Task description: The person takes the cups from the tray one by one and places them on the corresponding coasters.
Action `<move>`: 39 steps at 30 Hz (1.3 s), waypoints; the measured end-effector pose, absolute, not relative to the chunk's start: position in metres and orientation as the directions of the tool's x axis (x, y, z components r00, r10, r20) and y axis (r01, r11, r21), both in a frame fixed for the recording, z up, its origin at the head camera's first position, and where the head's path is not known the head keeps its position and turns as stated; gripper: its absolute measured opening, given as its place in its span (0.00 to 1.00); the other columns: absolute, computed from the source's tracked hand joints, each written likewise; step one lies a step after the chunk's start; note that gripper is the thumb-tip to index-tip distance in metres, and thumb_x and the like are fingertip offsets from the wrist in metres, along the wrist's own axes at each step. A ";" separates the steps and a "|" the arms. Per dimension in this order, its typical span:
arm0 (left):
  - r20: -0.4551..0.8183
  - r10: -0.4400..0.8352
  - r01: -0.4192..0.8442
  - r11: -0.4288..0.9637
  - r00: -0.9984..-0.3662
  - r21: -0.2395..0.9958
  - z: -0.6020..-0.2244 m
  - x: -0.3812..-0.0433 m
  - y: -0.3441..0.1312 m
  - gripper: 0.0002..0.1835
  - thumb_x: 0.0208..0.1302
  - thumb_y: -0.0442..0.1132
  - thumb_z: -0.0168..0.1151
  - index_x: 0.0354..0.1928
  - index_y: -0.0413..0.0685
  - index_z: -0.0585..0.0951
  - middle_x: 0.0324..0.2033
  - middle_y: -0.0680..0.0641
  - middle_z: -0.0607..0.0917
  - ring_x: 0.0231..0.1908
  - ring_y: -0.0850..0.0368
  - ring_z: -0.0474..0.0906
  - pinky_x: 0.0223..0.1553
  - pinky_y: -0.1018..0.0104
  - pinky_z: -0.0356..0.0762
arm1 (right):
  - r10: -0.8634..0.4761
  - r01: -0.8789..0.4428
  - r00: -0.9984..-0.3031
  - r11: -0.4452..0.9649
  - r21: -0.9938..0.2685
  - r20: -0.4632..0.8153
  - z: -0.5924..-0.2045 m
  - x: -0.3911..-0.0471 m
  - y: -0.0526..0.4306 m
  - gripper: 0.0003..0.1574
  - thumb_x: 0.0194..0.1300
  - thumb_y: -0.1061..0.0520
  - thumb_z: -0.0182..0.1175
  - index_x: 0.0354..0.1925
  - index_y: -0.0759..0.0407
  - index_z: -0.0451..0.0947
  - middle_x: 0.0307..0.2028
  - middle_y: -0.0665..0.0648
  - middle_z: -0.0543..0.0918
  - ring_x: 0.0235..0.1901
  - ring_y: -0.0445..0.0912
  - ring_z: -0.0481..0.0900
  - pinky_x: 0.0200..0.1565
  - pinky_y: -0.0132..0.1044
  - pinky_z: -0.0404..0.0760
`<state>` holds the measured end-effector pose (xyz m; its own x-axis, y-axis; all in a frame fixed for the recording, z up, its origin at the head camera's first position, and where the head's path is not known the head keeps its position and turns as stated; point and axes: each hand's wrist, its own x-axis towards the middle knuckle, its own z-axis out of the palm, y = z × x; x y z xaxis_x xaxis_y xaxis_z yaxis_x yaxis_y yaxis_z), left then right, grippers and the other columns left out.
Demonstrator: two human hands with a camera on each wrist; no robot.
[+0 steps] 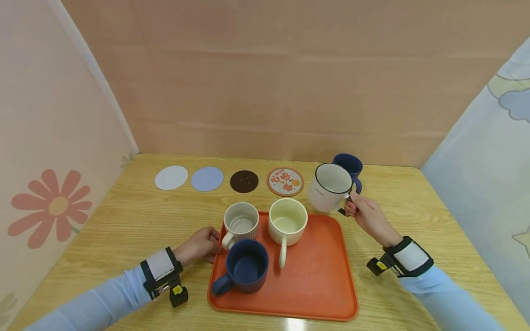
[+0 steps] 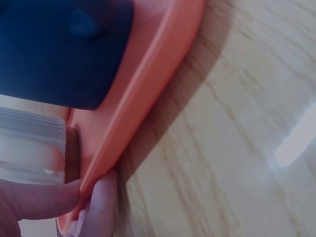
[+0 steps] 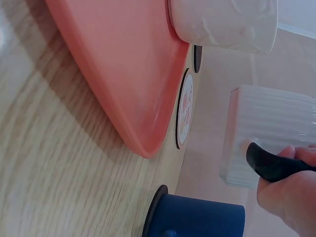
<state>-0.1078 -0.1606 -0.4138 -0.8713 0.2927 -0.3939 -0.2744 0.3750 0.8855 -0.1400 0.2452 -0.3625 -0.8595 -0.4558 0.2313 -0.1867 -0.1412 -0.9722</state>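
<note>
My right hand pinches the handle of a white mug with a black rim. That mug hangs in the air past the far right corner of an orange-red tray, between a patterned round coaster and a dark blue mug. At the tray's left rim, my left hand grips the edge between thumb and fingers, as the left wrist view shows. On the tray stand a ribbed grey-white mug, a cream mug and a navy mug.
Further left along the back lie a white coaster, a lavender coaster and a dark brown coaster. The dark blue mug stands on a dark coaster. A tan backdrop closes off the rear of the wooden table.
</note>
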 end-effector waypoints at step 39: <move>-0.385 0.314 -0.260 0.374 -0.868 0.891 -0.415 -0.108 -0.162 0.15 0.53 0.24 0.53 0.43 0.27 0.66 0.29 0.40 0.75 0.26 0.55 0.76 0.29 0.60 0.80 | -0.255 -0.121 -0.955 -0.125 -0.985 0.150 -0.362 -0.188 0.191 0.18 0.74 0.56 0.30 0.29 0.65 0.53 0.28 0.56 0.54 0.30 0.46 0.53 0.35 0.38 0.51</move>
<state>-0.1077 -0.1619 -0.4151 -0.8681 0.3137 -0.3848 -0.2597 0.3736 0.8905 -0.1877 0.1914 -0.3617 -0.9553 -0.2551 0.1496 -0.1209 -0.1247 -0.9848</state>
